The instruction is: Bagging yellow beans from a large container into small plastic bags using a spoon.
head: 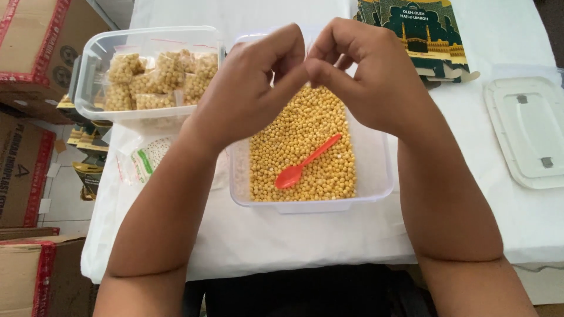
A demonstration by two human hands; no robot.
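now 2 hands [305,73] pinching together above 2 tubs [376,176], 1 orange spoon [305,161].

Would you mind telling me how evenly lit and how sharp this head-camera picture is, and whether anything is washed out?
Head view: soft, even light with hardly any shadow; the white tablecloth looks nearly washed out at the top; the left hand and right hand are slightly soft, so what the fingertips pinch cannot be told; the orange spoon on the yellow beans reads clearly.
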